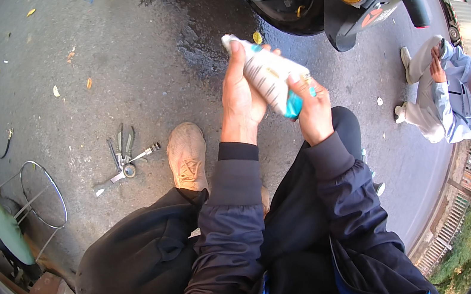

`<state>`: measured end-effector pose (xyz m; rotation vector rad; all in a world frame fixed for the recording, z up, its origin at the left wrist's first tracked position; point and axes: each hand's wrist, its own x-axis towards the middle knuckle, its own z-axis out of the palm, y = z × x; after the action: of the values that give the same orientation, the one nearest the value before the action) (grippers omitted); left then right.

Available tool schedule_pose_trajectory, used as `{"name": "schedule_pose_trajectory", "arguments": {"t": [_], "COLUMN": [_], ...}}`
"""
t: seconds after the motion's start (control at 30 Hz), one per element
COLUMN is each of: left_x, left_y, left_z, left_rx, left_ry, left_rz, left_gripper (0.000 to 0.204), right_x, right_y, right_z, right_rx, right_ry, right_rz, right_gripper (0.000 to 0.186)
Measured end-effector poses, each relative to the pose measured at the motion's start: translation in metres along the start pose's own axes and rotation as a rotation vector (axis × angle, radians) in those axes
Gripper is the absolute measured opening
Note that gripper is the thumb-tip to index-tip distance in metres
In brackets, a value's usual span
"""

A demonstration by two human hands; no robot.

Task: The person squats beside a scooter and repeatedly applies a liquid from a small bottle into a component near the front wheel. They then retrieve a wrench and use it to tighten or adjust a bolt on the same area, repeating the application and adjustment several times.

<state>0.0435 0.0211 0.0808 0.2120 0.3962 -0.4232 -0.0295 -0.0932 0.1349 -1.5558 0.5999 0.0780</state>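
A: Logging from the remote desk. Where is the handled item, and how do the fingers stand?

B: On my feed, a white-and-teal packet [275, 76] is held up off the pavement [134, 71], slanting between both hands. The left hand [236, 102] has it along the palm, thumb laid on its upper end, fingers bent round behind. The right hand [314, 113] pinches the lower end, thumb on the face, fingers partly hidden. Neither hand is spread wide; both have hold.

A: Progress?

B: Done: packet lifted and gripped two-handed. Whether it has been unsealed I cannot tell; the upper end is blurred. I see nothing drawn out of it. Anything left to do with it I would judge as undone.

A: Surroundings?

B: Hand tools [123, 160] lie grouped on the ground, left of the tan shoe [187, 154], with neither hand near them. Beyond the packet is a white two-wheeler [332, 10], apart from both hands, with a dark wet patch [197, 47] beside its wheel. I note another person [450, 92] at far right, well apart, touching none of this.
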Motion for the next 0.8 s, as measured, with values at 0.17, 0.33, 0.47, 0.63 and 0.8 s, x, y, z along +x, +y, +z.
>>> {"name": "schedule_pose_trajectory", "arguments": {"t": [0.17, 0.33, 0.47, 0.63, 0.8], "left_x": [0.005, 0.011, 0.007, 0.011, 0.01], "left_y": [-0.005, 0.007, 0.0, -0.006, 0.009], "left_z": [-0.004, -0.012, -0.007, -0.01, -0.018], "left_rx": [-0.035, 0.11, -0.065, -0.021, 0.093], "left_ry": [0.183, 0.466, 0.231, 0.219, 0.414], "left_rz": [0.062, 0.165, 0.088, 0.03, 0.222], "left_gripper": [0.062, 0.05, 0.05, 0.044, 0.041], "right_x": [0.005, -0.002, 0.007, 0.012, 0.001], "right_y": [0.004, 0.015, 0.019, 0.015, 0.015], "right_z": [-0.001, 0.009, 0.015, 0.016, 0.019], "right_rx": [0.106, -0.035, 0.158, 0.106, -0.122], "right_ry": [-0.008, 0.036, 0.085, 0.112, -0.019], "right_rz": [0.252, -0.097, -0.207, 0.007, -0.056], "right_gripper": [0.057, 0.044, 0.033, 0.038, 0.029]}}
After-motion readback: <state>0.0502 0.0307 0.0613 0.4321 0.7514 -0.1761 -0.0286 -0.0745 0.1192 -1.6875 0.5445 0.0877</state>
